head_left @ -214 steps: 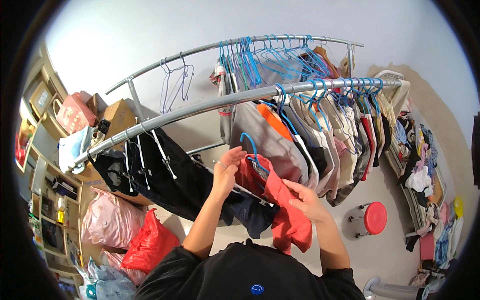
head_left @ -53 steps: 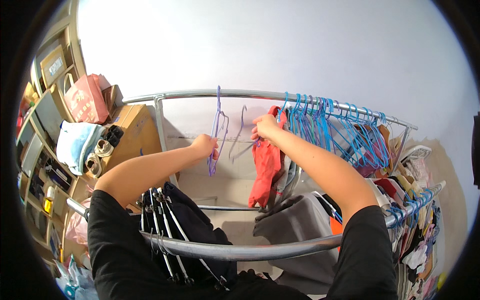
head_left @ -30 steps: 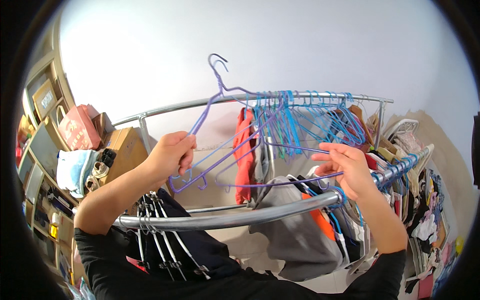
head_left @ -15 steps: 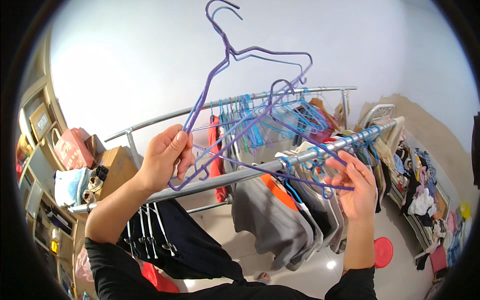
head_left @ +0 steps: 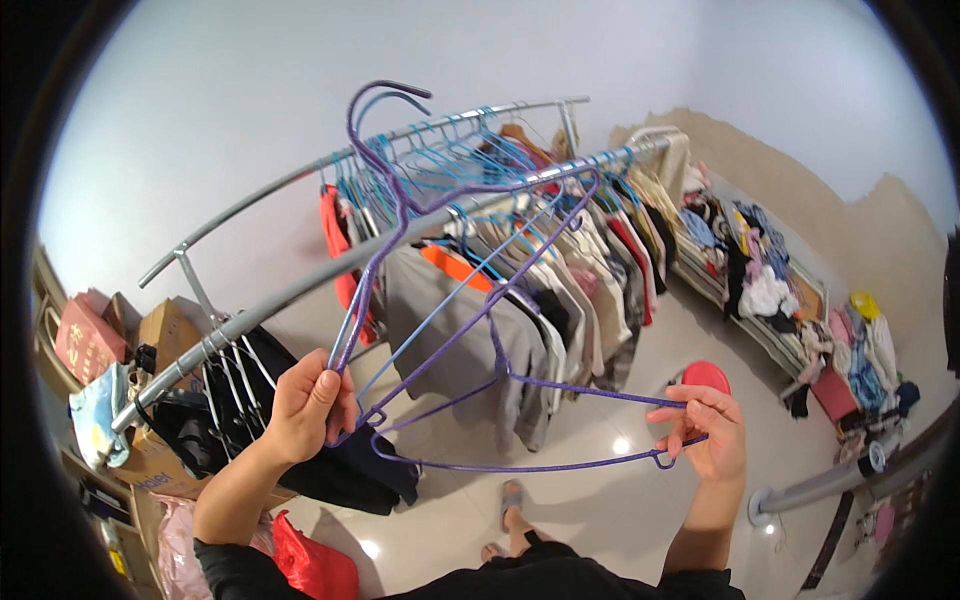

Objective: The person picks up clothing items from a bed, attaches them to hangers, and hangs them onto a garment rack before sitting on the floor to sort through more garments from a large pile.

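Observation:
In front of the clothes rack, my left hand (head_left: pixel 312 405) is closed round one lower corner of a purple wire hanger (head_left: pixel 404 205). A thinner blue hanger (head_left: pixel 378 97) lies alongside it in the same grip, both hooks pointing up. My right hand (head_left: pixel 705 435) has its fingers curled about the right end of a second purple hanger (head_left: pixel 560 466). This one is held tilted, its long bar lowest, and its far end reaches close to my left hand. Whether the two purple hangers touch there, I cannot tell.
Two metal rails cross ahead, the nearer rail (head_left: pixel 290 292) carrying dark trousers (head_left: pixel 345 470) and a grey garment (head_left: pixel 430 330). Blue hangers crowd the back rail (head_left: pixel 255 205). Clothes are heaped on a bed (head_left: pixel 765 295) at right. A red stool (head_left: pixel 706 376) and red bag (head_left: pixel 312 562) are on the floor.
The hangers have come down lower in view. The right-hand purple hanger has swung below the other one, its bar now nearly level. The view has shifted, showing more floor.

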Tool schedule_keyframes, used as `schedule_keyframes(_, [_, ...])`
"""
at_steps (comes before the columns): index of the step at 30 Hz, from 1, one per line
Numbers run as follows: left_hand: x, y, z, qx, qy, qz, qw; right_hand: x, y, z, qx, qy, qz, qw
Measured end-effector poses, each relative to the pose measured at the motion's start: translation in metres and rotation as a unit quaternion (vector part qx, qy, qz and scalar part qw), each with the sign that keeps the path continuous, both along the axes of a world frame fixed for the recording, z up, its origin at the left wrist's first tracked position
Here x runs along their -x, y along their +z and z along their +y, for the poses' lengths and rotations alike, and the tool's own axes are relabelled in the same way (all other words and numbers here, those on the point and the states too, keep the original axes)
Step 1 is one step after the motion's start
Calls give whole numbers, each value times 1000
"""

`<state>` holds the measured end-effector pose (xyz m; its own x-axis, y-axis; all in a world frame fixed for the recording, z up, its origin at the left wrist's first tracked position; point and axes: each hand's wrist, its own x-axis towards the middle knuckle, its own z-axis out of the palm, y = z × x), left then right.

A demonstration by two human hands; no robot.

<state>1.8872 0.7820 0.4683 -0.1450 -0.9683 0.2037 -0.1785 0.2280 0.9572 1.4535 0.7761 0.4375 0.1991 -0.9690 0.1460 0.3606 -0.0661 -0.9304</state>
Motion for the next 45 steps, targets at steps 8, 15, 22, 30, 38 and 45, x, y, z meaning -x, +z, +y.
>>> schedule_keyframes(8, [107,-6,5,-87,-196,-62,975,79,-7,76,-86,-31,35,995])
schedule_keyframes(15, [257,-37,-24,-97,-322,33,941,181,-67,124,-147,-204,-36,967])
schedule_keyframes(22, [460,-104,-42,-131,-258,103,952,338,-104,229,-86,-559,-18,824])
schedule_keyframes(30, [617,-162,-68,-199,-278,-2,940,483,-153,307,-34,-571,-165,803])
schedule_keyframes(38, [731,-177,-95,-314,-470,20,824,583,-193,262,-18,-548,-218,808])
schedule_keyframes(45, [832,-171,-162,-326,-505,-55,798,699,-183,162,-41,-611,-202,764])
